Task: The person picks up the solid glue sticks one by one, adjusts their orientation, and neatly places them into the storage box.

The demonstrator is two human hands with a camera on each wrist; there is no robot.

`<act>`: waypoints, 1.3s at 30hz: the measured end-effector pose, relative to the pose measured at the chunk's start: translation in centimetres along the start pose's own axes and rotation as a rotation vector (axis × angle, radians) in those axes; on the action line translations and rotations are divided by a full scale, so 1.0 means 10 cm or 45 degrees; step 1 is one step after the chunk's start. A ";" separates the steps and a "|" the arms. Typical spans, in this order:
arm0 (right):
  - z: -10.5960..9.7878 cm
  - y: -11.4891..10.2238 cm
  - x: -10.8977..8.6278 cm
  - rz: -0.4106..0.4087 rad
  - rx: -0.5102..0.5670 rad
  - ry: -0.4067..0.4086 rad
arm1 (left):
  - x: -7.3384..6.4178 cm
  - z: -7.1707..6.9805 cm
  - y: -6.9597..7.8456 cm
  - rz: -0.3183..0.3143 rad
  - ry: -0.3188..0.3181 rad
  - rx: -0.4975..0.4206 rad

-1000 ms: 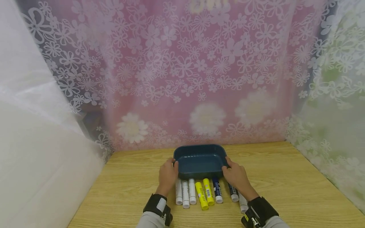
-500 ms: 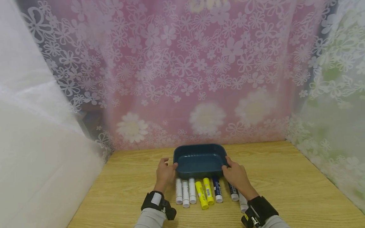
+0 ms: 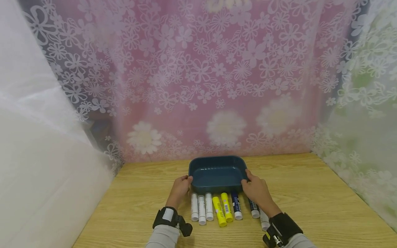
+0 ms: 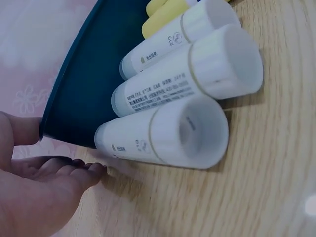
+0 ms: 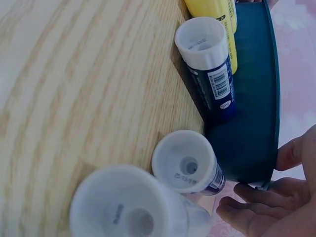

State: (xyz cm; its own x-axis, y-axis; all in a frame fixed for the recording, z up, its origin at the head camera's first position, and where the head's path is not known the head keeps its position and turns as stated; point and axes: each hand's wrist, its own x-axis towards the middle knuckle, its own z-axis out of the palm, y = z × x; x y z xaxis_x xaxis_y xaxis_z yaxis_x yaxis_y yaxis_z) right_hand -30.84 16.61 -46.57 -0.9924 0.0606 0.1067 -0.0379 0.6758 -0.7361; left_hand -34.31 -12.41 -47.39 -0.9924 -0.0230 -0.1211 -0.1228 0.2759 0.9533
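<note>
A dark teal rectangular baking dish (image 3: pixel 217 175) sits toward the back of the table, with nothing inside it. My left hand (image 3: pixel 180 189) holds its left side; in the left wrist view the thumb (image 4: pixel 25 130) meets the rim while the fingers (image 4: pixel 74 170) lie below. On the opposite side, my right hand (image 3: pixel 256 190) grips the dish, thumb at the rim and fingers underneath. Glue sticks lie along the dish's near side: white ones (image 3: pixel 202 210), yellow ones (image 3: pixel 219 212) and dark blue ones (image 3: pixel 236 206). Another white glue stick (image 3: pixel 264 220) is partly hidden by my right wrist.
The wooden table (image 3: pixel 139 206) reaches back to a pink flowered curtain (image 3: pixel 186 86). A white sheet (image 3: pixel 46 155) hangs at the left, and a pale flowered sheet (image 3: pixel 366 148) at the right. Black camera straps (image 3: pixel 165 217) circle both wrists.
My left hand loosened from the dish's left side, fingers spreading, and now holds it again slightly farther left. My right hand kept its grip. The dish and glue sticks stay in place.
</note>
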 end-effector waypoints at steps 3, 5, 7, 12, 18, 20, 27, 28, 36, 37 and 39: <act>0.00 0.00 0.00 -0.005 -0.002 -0.004 | 0.00 -0.01 0.00 0.006 -0.056 -0.022; 0.00 0.00 0.00 -0.006 -0.008 -0.007 | 0.01 -0.01 -0.01 0.006 -0.115 -0.071; 0.00 0.01 0.01 -0.007 -0.015 -0.008 | 0.02 -0.02 -0.03 0.013 -0.187 -0.142; 0.01 0.03 0.02 -0.027 -0.032 0.002 | 0.07 -0.04 -0.12 0.018 -0.330 -0.260; 0.00 0.04 0.02 -0.034 -0.049 -0.007 | 0.10 -0.03 -0.18 0.013 -0.334 -0.293; -0.01 0.04 0.03 -0.042 -0.049 -0.016 | 0.11 -0.03 -0.19 0.009 -0.324 -0.294; -0.03 0.03 0.08 -0.053 -0.073 -0.079 | 0.11 -0.02 -0.21 0.001 -0.315 -0.331; -0.04 0.03 0.08 -0.051 -0.079 -0.086 | 0.11 -0.02 -0.21 0.000 -0.318 -0.345; -0.11 -0.02 0.10 -0.082 -0.144 -0.138 | 0.07 -0.04 -0.25 -0.003 -0.323 -0.386; -0.13 -0.03 0.11 -0.088 -0.160 -0.146 | 0.07 -0.04 -0.24 -0.006 -0.319 -0.378; -0.17 -0.05 0.13 -0.099 -0.201 -0.157 | 0.07 -0.05 -0.24 -0.008 -0.318 -0.373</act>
State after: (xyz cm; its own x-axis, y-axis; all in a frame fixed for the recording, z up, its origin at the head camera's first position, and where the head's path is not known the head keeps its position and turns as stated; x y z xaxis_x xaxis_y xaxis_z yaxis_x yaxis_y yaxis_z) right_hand -31.87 17.59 -44.94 -0.9944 -0.0802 0.0691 -0.1058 0.7824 -0.6138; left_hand -34.74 -13.51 -49.62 -0.9627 0.2210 -0.1564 -0.1627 -0.0105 0.9866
